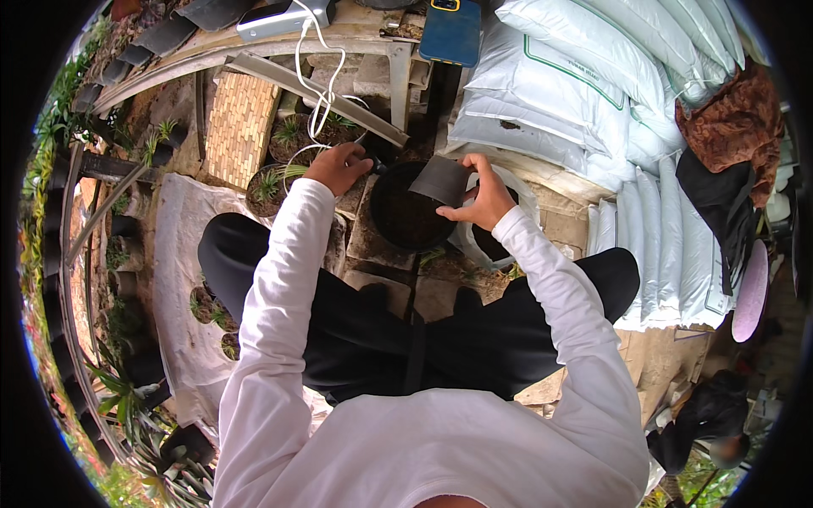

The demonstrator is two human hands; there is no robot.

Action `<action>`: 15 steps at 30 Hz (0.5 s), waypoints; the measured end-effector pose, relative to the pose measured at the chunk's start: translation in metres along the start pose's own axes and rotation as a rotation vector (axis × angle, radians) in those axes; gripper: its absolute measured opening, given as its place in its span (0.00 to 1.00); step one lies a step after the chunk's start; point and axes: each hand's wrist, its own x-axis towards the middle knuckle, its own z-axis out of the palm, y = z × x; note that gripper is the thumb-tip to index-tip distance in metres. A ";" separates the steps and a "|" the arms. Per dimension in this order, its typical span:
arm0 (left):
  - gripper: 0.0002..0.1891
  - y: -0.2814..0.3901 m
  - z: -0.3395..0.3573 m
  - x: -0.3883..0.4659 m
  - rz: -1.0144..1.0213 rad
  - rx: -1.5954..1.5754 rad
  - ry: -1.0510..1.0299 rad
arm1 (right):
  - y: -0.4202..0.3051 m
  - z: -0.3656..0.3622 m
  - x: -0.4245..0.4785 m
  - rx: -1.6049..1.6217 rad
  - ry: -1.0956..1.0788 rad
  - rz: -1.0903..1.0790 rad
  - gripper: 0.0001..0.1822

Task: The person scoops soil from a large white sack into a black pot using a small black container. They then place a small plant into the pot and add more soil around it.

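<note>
My right hand grips a small dark grey plastic plant pot by its side, thumb below and fingers above. The pot is tilted over a round black tub that has dark soil inside. My left hand is at the tub's upper left, fingers bent, close to a small dark object; whether it holds that object is unclear. Partly behind my right hand and wrist stands a white sack or container with dark contents. Potted seedlings sit just left of my left hand.
White cables hang from a device on the bench. A phone lies beside it. Stacked white sacks rise at the right. A metal bar slants above my left hand. Another person is at the lower right.
</note>
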 end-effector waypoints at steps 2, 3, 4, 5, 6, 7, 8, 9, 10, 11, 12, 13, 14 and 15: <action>0.24 0.005 0.000 0.000 -0.004 0.003 -0.014 | 0.000 -0.003 -0.005 -0.001 0.081 -0.059 0.48; 0.25 0.007 0.000 0.000 -0.005 0.006 -0.021 | 0.000 -0.004 -0.006 0.008 0.086 -0.095 0.47; 0.25 0.008 0.001 0.001 -0.006 0.008 -0.021 | 0.000 -0.005 -0.007 0.017 0.090 -0.131 0.47; 0.25 0.009 0.002 0.001 -0.007 0.009 -0.020 | 0.000 -0.005 -0.009 0.025 0.095 -0.167 0.47; 0.25 0.011 0.002 0.002 -0.006 0.013 -0.020 | 0.001 -0.005 -0.011 0.043 0.072 -0.161 0.46; 0.25 0.011 0.003 0.002 -0.005 0.015 -0.023 | 0.003 -0.003 -0.015 0.061 0.050 -0.155 0.46; 0.25 0.011 0.003 0.002 -0.005 0.017 -0.025 | 0.005 -0.002 -0.017 0.080 0.027 -0.149 0.46; 0.25 0.011 0.005 0.002 -0.005 0.016 -0.029 | 0.005 -0.002 -0.019 0.064 0.022 -0.181 0.46; 0.25 0.012 0.006 0.002 -0.012 -0.009 -0.034 | 0.006 -0.002 -0.021 0.048 0.017 -0.214 0.46; 0.25 0.012 0.007 0.002 -0.019 -0.034 -0.040 | 0.006 -0.003 -0.023 0.032 0.012 -0.247 0.45; 0.25 0.013 0.007 0.003 -0.026 -0.057 -0.044 | 0.006 -0.003 -0.024 0.016 0.008 -0.253 0.45; 0.25 0.014 0.007 0.003 -0.023 -0.052 -0.045 | 0.006 -0.004 -0.025 0.001 0.003 -0.259 0.45; 0.25 0.015 0.007 0.004 -0.020 -0.047 -0.046 | 0.006 -0.005 -0.026 -0.015 -0.002 -0.265 0.45; 0.25 0.019 0.006 0.003 -0.016 -0.042 -0.050 | 0.005 -0.006 -0.026 -0.010 0.038 -0.262 0.45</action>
